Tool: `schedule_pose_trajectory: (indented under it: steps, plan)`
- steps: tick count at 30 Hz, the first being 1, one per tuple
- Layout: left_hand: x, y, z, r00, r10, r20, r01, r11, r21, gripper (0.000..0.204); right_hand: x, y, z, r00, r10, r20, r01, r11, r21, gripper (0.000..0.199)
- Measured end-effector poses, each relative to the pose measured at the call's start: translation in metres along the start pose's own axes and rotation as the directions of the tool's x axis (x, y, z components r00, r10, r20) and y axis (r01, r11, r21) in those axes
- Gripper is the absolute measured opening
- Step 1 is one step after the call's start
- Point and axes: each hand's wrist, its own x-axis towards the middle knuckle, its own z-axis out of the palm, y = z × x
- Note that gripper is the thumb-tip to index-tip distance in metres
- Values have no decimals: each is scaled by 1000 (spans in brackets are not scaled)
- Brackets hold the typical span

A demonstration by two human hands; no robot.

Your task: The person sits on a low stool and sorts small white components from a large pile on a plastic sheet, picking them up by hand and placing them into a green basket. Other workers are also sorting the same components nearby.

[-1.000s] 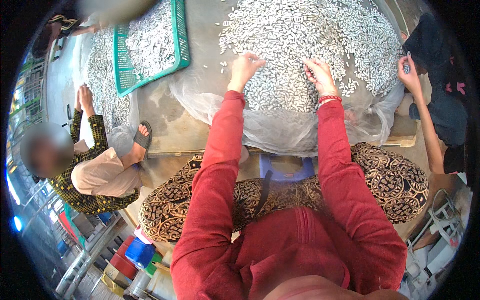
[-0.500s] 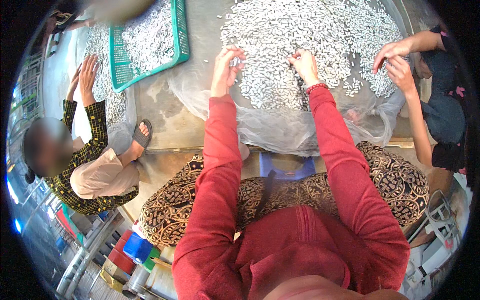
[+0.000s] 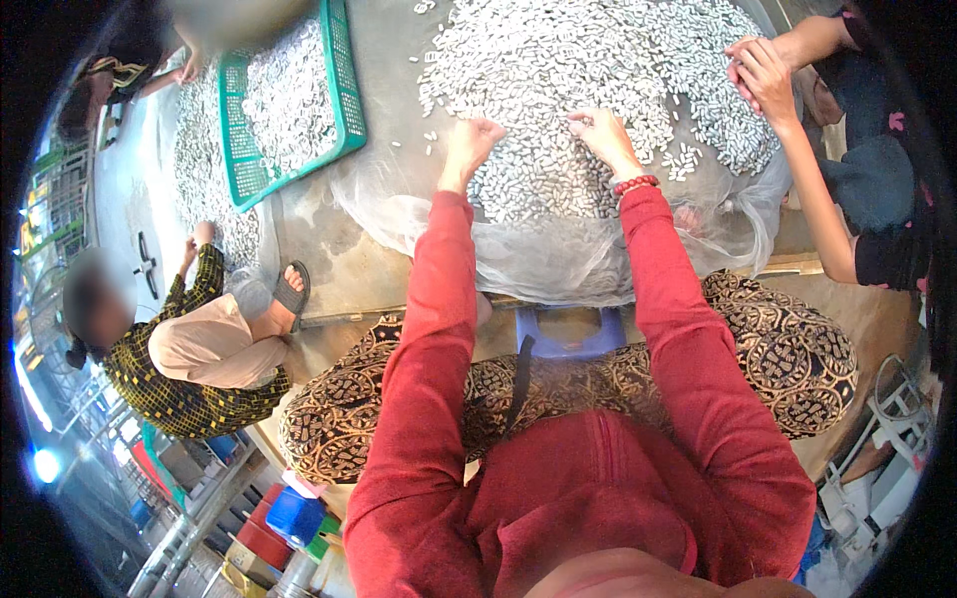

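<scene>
A wide pile of small silvery oblong pieces (image 3: pixel 548 70) lies spread in front of me on a sheer pale sheet (image 3: pixel 558 261). At the pile's left edge is my left hand (image 3: pixel 471 149), its fingers curled closed; whatever they hold is hidden. Over the middle of the pile, my right hand (image 3: pixel 606 138) has thumb and fingertips pinched together, and anything between them is too small to name. A red bead bracelet (image 3: pixel 636 184) circles my right wrist.
A green plastic basket (image 3: pixel 351 105) holding silvery pieces stands to the left, beside another heap (image 3: pixel 239 234). At the left squats a person in a checked top (image 3: pixel 189 389). Another person's hands (image 3: pixel 766 80) are at the pile's right edge. A blue stool (image 3: pixel 573 334) is below me.
My left hand has closed; silvery pieces showed in its fingers before. My right hand has shifted slightly left. The person on the left has lowered their hands; the right person's hands have come together.
</scene>
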Motion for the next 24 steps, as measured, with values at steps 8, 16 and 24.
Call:
schedule_pose_trajectory:
  steps: [8,16,24]
  plan:
    - [-3,-23,-14,961,4,-275,23,995,96,31,15,-22,39,995,-24,-94,-5,956,-294,30]
    - [29,-31,0,979,172,-107,-116,910,399,29,-15,-18,36,975,-209,71,219,958,-187,23]
    - [-25,-6,-27,990,63,126,87,435,-896,22,-28,-50,-9,946,114,304,-303,648,699,21]
